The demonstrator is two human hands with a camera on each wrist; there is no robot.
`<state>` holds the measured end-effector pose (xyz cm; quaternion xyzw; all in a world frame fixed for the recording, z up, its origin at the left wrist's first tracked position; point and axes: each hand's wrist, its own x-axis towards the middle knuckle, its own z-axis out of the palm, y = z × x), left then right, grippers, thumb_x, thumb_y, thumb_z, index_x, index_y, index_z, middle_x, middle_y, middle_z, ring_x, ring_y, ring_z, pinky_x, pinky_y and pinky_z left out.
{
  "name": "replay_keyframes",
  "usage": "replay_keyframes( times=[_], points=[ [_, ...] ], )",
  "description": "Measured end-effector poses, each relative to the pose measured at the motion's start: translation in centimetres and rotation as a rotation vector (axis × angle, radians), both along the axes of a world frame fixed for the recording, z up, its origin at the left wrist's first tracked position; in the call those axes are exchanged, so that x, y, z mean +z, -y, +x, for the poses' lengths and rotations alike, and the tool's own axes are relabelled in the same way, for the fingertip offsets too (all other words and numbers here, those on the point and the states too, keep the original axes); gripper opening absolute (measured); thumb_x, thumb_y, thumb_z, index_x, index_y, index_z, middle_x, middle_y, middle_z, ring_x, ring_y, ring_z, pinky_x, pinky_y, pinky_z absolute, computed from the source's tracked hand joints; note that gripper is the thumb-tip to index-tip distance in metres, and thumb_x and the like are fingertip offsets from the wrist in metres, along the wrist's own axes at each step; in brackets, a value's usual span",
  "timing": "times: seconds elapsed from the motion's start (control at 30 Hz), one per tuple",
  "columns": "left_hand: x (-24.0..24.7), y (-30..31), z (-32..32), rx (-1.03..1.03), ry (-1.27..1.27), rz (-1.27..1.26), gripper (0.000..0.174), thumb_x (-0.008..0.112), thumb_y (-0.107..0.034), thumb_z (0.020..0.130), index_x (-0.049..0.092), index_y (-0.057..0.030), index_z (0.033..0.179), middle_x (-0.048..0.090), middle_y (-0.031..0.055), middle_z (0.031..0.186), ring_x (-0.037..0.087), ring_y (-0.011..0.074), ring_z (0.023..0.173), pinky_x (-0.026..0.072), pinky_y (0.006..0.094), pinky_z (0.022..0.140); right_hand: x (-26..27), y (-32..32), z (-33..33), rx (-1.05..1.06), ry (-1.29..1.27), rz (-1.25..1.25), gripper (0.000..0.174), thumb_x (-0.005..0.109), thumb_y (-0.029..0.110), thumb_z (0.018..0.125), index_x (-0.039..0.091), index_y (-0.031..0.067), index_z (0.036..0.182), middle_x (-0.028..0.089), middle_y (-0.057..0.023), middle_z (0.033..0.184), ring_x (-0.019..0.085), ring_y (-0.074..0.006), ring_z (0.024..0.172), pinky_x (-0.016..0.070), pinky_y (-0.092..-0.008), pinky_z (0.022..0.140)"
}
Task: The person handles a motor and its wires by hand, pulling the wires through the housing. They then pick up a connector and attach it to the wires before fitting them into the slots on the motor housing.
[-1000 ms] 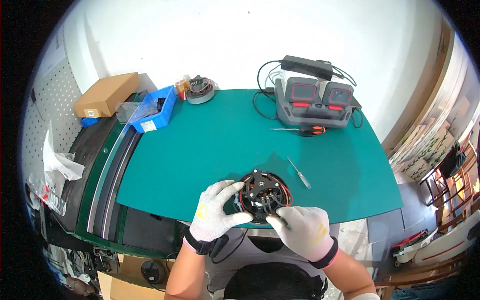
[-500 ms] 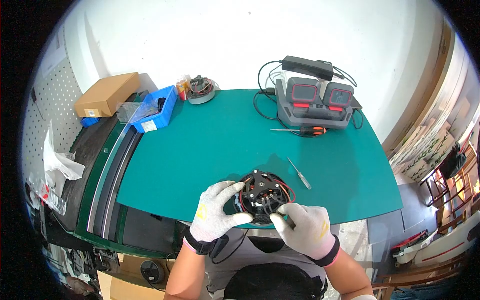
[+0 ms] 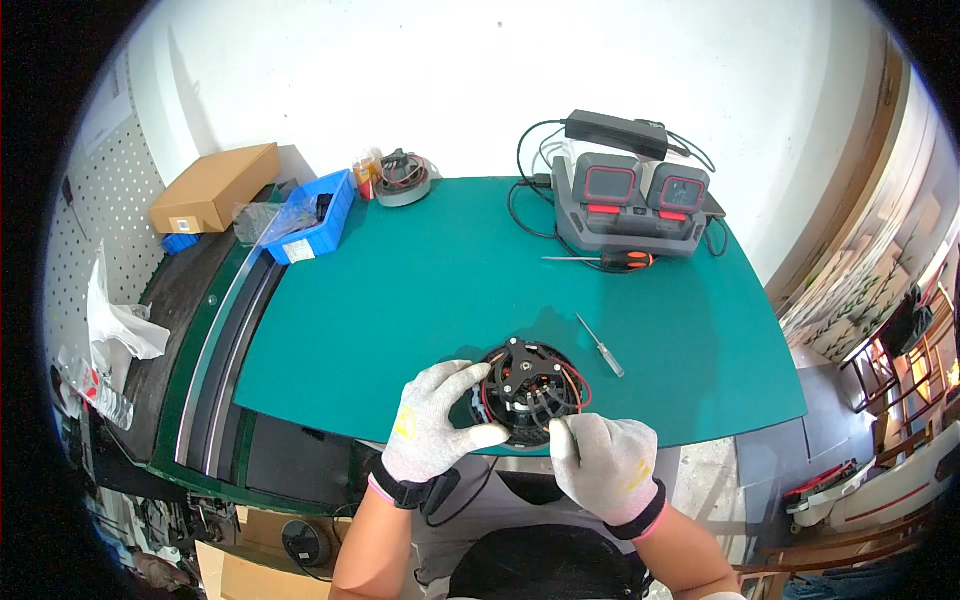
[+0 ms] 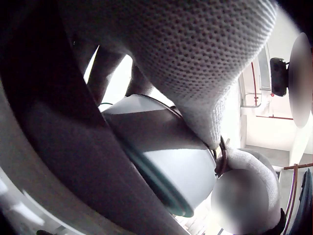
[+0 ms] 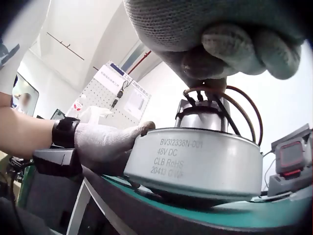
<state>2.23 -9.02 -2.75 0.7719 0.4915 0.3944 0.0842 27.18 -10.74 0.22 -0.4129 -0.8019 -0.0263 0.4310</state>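
Observation:
A round electric motor (image 3: 525,372) with a black three-armed bracket on top sits at the table's near edge. Its silver housing (image 5: 205,164), printed "48V DC", faces the right wrist camera. My gloved left hand (image 3: 430,420) grips the motor's left side, thumb at the near rim and fingers behind. The gloved right hand (image 3: 608,462), fingers curled, pinches wires at the near right of the motor. In the right wrist view, brown and black wires (image 5: 247,115) loop up to those fingertips. The wire ends are hidden by the glove.
A small clear-handled screwdriver (image 3: 601,347) lies right of the motor. Farther back are an orange-black screwdriver (image 3: 625,261), a battery charger (image 3: 630,225) with two packs, a second motor (image 3: 402,182) and a blue bin (image 3: 315,220). A cardboard box (image 3: 215,188) stands far left.
My right hand has shifted slightly up and right along the motor's near edge, turning at the wrist, its fingers curling more tightly. The left hand keeps its hold.

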Motion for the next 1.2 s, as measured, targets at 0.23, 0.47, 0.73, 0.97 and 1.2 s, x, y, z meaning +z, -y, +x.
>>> replay_keyframes(
  times=[0.23, 0.47, 0.73, 0.97, 1.2],
  points=[
    [0.0, -0.1, 0.0, 0.0, 0.007, 0.012, 0.084, 0.088, -0.063, 0.072, 0.07, -0.0045, 0.13, 0.069, 0.0228, 0.128, 0.066, 0.0441, 0.117, 0.0537, 0.05, 0.101, -0.8, 0.2, -0.3, -0.033, -0.037, -0.051, 0.017, 0.078, 0.012, 0.09, 0.064, 0.0108, 0.08, 0.062, -0.0076, 0.06, 0.061, -0.0308, 0.05, 0.0462, -0.0409, 0.049],
    [0.3, 0.0, 0.1, -0.002, 0.012, 0.037, 0.08, 0.091, -0.058, 0.071, 0.072, -0.006, 0.129, 0.07, 0.0207, 0.126, 0.067, 0.0426, 0.113, 0.0543, 0.0499, 0.098, -0.2, -0.1, 0.8, -0.009, -0.163, 0.026, 0.013, 0.082, 0.015, 0.085, 0.073, 0.0115, 0.094, 0.062, -0.0038, 0.061, 0.063, -0.0243, 0.051, 0.048, -0.0372, 0.05],
    [0.1, 0.1, 0.0, 0.012, -0.013, 0.002, 0.089, 0.085, -0.067, 0.075, 0.068, -0.0036, 0.133, 0.068, 0.0234, 0.13, 0.065, 0.0445, 0.122, 0.0521, 0.0507, 0.104, 0.3, -1.6, 2.1, -0.038, -0.145, -0.048, 0.017, 0.086, 0.015, 0.081, 0.074, 0.0116, 0.093, 0.068, -0.0048, 0.078, 0.067, -0.0254, 0.059, 0.0496, -0.0378, 0.052],
    [-0.2, 0.0, -0.1, 0.006, -0.016, 0.014, 0.088, 0.086, -0.066, 0.074, 0.067, -0.003, 0.132, 0.068, 0.0229, 0.129, 0.065, 0.044, 0.12, 0.0521, 0.0507, 0.103, 0.5, -1.6, 2.2, 0.039, -0.081, -0.014, 0.013, 0.083, 0.008, 0.079, 0.075, 0.0072, 0.089, 0.067, -0.0084, 0.077, 0.067, -0.0275, 0.06, 0.0527, -0.0375, 0.056],
    [-0.3, 0.0, -0.2, -0.001, -0.006, 0.003, 0.089, 0.087, -0.065, 0.073, 0.067, -0.0027, 0.133, 0.068, 0.0233, 0.129, 0.065, 0.0442, 0.12, 0.0525, 0.0505, 0.102, 0.2, -1.4, 1.7, 0.07, -0.035, -0.017, 0.01, 0.081, 0.007, 0.08, 0.073, 0.0072, 0.085, 0.065, -0.0086, 0.073, 0.065, -0.0302, 0.059, 0.0501, -0.0396, 0.054]
  ],
)
